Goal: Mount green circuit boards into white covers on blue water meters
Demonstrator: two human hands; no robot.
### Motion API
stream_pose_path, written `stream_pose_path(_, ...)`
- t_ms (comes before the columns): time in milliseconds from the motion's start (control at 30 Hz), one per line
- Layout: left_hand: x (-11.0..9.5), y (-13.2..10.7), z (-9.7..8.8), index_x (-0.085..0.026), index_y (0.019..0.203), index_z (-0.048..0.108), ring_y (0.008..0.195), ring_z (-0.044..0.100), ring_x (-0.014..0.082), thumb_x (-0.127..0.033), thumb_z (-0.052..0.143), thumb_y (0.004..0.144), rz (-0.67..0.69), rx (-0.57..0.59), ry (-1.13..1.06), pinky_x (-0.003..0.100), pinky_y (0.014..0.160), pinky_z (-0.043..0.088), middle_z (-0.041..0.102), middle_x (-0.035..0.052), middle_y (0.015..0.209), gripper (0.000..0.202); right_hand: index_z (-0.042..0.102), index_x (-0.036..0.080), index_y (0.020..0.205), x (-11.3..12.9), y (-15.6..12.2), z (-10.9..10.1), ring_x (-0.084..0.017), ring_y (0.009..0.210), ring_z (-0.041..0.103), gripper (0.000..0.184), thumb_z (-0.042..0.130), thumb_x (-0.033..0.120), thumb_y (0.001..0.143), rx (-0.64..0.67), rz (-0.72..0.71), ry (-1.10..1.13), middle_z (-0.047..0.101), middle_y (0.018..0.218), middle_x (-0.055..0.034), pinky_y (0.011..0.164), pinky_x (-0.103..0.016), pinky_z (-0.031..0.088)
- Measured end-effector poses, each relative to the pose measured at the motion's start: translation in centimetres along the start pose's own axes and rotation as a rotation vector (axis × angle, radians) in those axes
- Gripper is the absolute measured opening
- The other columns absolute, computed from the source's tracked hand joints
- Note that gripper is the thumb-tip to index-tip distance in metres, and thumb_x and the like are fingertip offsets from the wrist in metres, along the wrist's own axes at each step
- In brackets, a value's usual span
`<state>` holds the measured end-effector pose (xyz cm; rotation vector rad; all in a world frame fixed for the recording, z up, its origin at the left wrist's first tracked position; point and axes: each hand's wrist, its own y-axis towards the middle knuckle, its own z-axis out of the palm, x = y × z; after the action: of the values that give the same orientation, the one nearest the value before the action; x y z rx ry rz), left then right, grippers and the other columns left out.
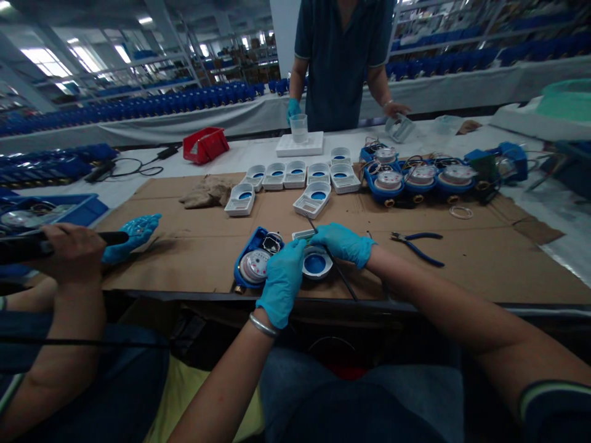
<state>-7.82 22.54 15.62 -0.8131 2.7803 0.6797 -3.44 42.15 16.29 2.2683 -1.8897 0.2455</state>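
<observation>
Both my hands wear blue gloves. My left hand curls over the near edge of a white cover with a blue round window, which rests on the brown cardboard. My right hand grips the far side of the same cover, and a thin dark rod runs under it toward the table edge. Right beside the cover on the left lies a blue water meter with a white dial.
Several white covers lie in rows farther back. Blue meters with wires sit at the right. Blue-handled pliers lie right of my hands. A co-worker's hands are at the left; another person stands across the table. A red bin is behind.
</observation>
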Motion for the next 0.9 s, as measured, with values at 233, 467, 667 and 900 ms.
stream_pose_path(233, -0.5, 1.2, 0.1, -0.02, 0.103, 0.069, 0.083, 0.065, 0.0193, -0.032, 0.05, 0.097, -0.045, 0.092, 0.07, 0.029, 0.077, 0.049, 0.071, 0.0072, 0.097, 0.024, 0.075, 0.02, 0.108, -0.3, 0.6, -0.5, -0.026, 0.098, 0.064, 0.029, 0.054, 0.035, 0.096, 0.065, 0.034, -0.125, 0.071, 0.107, -0.0146, 0.085, -0.034, 0.044)
stream_pose_path(467, -1.1, 1.4, -0.4, -0.018, 0.106, 0.071, 0.093, 0.067, 0.0211, -0.029, 0.051, 0.097, -0.054, 0.046, -0.027, 0.03, 0.086, 0.049, 0.072, 0.008, 0.099, 0.024, 0.045, 0.015, 0.147, -1.8, -0.7, -3.0, -0.021, 0.133, 0.049, 0.05, 0.04, 0.032, 0.1, -0.185, -0.006, 0.448, 0.049, 0.148, -0.0113, 0.11, -0.037, 0.041)
stream_pose_path(667, -0.8, 1.7, -0.1, -0.021, 0.106, 0.071, 0.097, 0.067, 0.0214, -0.031, 0.054, 0.096, -0.056, 0.034, -0.076, 0.03, 0.089, 0.05, 0.072, 0.0069, 0.103, 0.023, 0.07, 0.01, 0.106, -0.1, -0.4, -4.0, -0.014, 0.082, 0.062, 0.038, 0.035, 0.023, 0.097, -0.113, 0.289, 0.48, 0.072, 0.095, -0.0073, 0.079, -0.024, 0.048)
stream_pose_path(900, -0.4, 2.1, -0.1, -0.021, 0.108, 0.07, 0.1, 0.067, 0.0229, -0.025, 0.055, 0.094, -0.023, 0.051, -0.058, 0.033, 0.091, 0.051, 0.072, 0.0074, 0.109, 0.021, 0.069, 0.007, 0.091, 0.1, 1.8, -3.6, -0.013, 0.07, 0.052, 0.033, 0.039, 0.018, 0.089, -0.069, 0.369, 0.34, 0.069, 0.086, -0.0081, 0.066, -0.022, 0.039)
